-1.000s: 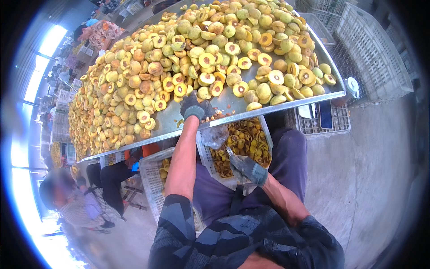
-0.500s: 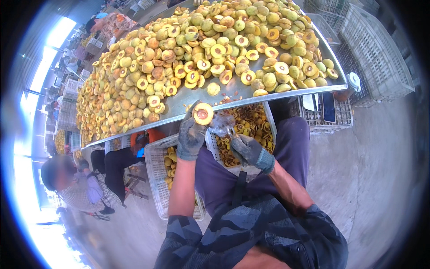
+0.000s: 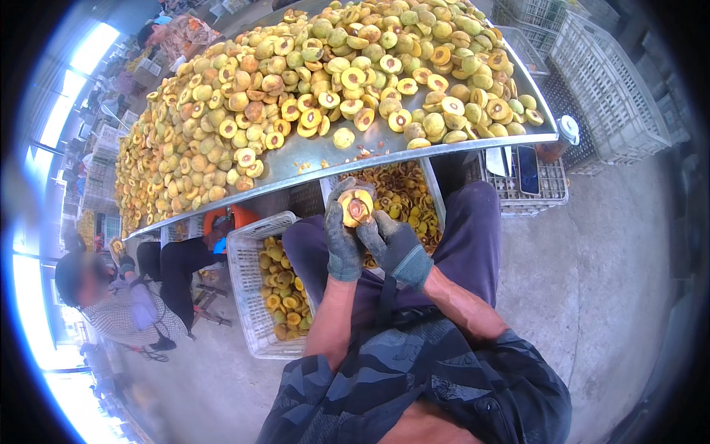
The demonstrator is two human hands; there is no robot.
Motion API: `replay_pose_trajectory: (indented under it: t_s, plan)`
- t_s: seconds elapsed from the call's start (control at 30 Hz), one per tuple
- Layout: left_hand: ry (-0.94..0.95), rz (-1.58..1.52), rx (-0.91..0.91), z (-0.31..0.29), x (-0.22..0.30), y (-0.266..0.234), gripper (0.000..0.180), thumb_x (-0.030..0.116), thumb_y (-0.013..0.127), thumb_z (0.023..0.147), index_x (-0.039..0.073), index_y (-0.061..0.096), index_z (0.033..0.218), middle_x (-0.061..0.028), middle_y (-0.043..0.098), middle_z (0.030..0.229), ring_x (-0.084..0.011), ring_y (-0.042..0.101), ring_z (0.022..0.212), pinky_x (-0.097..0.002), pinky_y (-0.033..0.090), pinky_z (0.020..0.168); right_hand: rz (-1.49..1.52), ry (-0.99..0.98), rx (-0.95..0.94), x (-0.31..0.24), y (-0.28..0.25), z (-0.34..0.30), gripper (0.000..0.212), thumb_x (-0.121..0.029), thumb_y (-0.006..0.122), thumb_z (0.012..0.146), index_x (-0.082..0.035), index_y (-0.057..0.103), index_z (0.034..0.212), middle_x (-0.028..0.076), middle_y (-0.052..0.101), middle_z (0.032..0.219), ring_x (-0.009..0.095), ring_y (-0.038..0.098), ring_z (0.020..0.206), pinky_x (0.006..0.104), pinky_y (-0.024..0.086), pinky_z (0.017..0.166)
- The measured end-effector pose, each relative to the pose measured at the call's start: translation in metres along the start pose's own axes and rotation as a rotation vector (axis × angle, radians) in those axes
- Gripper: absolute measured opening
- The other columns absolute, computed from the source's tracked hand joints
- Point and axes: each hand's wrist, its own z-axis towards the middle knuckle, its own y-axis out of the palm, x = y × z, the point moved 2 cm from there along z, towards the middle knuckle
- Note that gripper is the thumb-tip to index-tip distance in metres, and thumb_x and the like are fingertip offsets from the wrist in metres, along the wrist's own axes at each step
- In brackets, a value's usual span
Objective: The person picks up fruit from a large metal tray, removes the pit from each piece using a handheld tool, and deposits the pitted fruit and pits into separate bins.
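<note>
My left hand (image 3: 343, 240), in a dark grey work glove, grips a halved yellow peach (image 3: 356, 205), its cut face with the reddish-brown centre turned up. My right hand (image 3: 396, 248), gloved the same way, is closed close against the peach's lower right edge. Whatever its fingers hold is hidden behind them. Both hands are over my lap, just in front of a metal-topped table (image 3: 296, 176) heaped with peach halves (image 3: 244, 81). Under them, between my knees, a white crate (image 3: 436, 185) holds cut yellow fruit pieces (image 3: 407, 192).
Left of my knee stands another white crate (image 3: 248, 296) with more peach halves. At right, a phone (image 3: 528, 170) and a lidded jar (image 3: 558, 140) rest on an upturned crate (image 3: 510, 203). Tall crates (image 3: 610, 89) stand beyond. A co-worker (image 3: 133, 303) sits at the far left.
Both hands have come together and lower, away from the table edge. My right hand, which held a small metal tool apart from the peach, now meets it. The clear plastic-like blur beside the peach is gone.
</note>
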Motion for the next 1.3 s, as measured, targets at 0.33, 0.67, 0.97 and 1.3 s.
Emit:
replay_pose_trajectory:
  t_s: [0.33,0.67,0.97,1.3]
  plan:
    - [0.079,0.03,0.073,-0.001,-0.003,0.006,0.039,0.033,0.046,0.096,0.002,0.057,0.118,-0.0067,0.062,0.107,-0.0167,0.06,0.097,-0.0304,0.049,0.088,0.104,0.065,0.005,-0.004,0.008,0.006,0.035,-0.033,0.048,0.101,0.001,0.056,0.096,0.029,0.06,0.075,0.048,0.061,0.073,0.0515,0.046,0.058]
    - [-0.022,0.031,0.211,0.0,-0.008,0.002,0.049,0.042,0.032,0.106,0.002,0.061,0.107,-0.0071,0.066,0.095,-0.0148,0.06,0.084,-0.0285,0.05,0.08,0.099,0.087,-0.052,0.004,0.012,0.005,0.033,-0.028,0.048,0.102,0.003,0.058,0.101,0.025,0.063,0.077,0.038,0.062,0.073,0.0445,0.048,0.062]
    - [-0.119,0.113,0.316,0.0,0.009,0.01,0.058,0.046,0.029,0.106,0.001,0.065,0.1,-0.0071,0.068,0.088,-0.0144,0.062,0.074,-0.0255,0.05,0.068,0.253,0.176,-0.136,0.009,0.015,0.004,0.035,-0.028,0.048,0.104,0.004,0.062,0.104,0.008,0.064,0.078,0.011,0.056,0.073,0.0294,0.049,0.066]
    - [0.046,0.241,0.165,0.008,0.018,0.014,0.029,0.02,0.042,0.1,-0.001,0.062,0.098,-0.0107,0.067,0.083,-0.0172,0.066,0.068,-0.0275,0.055,0.062,0.436,0.278,-0.209,0.004,0.016,0.003,0.038,-0.032,0.046,0.105,0.003,0.063,0.102,0.003,0.062,0.078,0.008,0.055,0.073,0.027,0.048,0.064]
